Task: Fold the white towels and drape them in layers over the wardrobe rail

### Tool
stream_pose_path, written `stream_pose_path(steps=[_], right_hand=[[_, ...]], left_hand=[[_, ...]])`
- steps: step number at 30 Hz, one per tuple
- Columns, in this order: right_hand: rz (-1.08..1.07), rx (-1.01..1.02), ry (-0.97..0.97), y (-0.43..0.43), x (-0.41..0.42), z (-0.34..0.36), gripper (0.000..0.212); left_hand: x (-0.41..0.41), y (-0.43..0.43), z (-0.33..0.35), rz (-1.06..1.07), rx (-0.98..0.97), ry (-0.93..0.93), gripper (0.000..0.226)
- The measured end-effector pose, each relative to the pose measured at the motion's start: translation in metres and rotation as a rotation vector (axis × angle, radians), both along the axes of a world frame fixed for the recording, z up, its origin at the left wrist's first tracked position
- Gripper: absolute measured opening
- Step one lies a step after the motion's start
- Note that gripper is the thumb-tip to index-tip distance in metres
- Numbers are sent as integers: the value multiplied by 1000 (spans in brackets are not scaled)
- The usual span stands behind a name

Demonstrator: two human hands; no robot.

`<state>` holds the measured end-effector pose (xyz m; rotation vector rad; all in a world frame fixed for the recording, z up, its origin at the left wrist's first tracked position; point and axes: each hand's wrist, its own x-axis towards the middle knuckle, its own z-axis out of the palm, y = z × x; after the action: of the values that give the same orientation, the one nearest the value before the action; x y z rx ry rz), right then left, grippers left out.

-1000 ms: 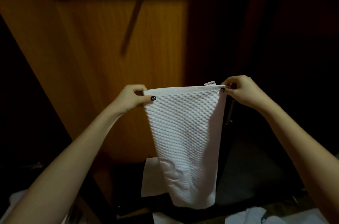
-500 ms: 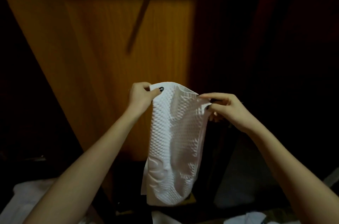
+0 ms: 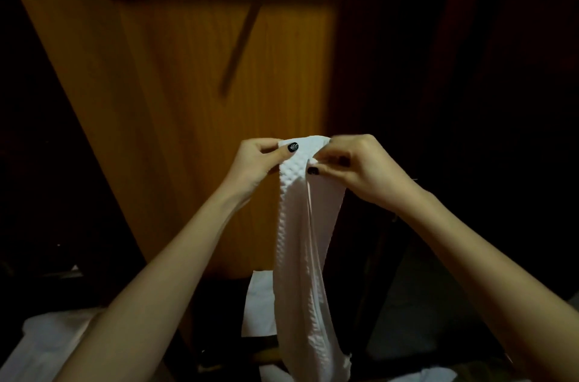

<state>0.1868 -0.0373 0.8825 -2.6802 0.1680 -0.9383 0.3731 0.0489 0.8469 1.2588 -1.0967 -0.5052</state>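
Though wide before, towel (image 3: 297,240) now narrow.

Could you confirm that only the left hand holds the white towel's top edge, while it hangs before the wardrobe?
Not quite: the head view shows both the left hand and the right hand pinching the towel by its top edge; it does hang before the wardrobe.

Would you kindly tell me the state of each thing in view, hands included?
White waffle-textured towel: doubled lengthwise, hanging from both hands.
Left hand: pinches the towel's top corner.
Right hand: pinches the towel's top edge.
Flat white cloth behind: partly hidden by the towel.
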Motion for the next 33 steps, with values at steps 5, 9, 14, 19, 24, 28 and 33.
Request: stream_pose_path(steps=[5,9,14,19,24,28,33], right_hand=[[-38,-73,-41,-5,8,3,20],[-40,-23,-48,-1,13,8,26],[-121,77,-8,3,15,19,13],[-205,124,6,-1,23,17,25],[-130,183,337,-17,0,17,34],[-104,262,364,-22,-17,10,38],[-110,176,278,-20,-15,1,39]], left_hand=[[-9,4,7,-136,-10,138,29],[-18,8,6,-233,-40,227,30],[-18,18,2,-366,-53,155,26],[-27,16,-5,-173,-103,70,23],[-21,21,-8,-122,-92,173,22],[-11,22,-9,-121,-64,276,20],[-8,19,-8,-145,-53,304,22]])
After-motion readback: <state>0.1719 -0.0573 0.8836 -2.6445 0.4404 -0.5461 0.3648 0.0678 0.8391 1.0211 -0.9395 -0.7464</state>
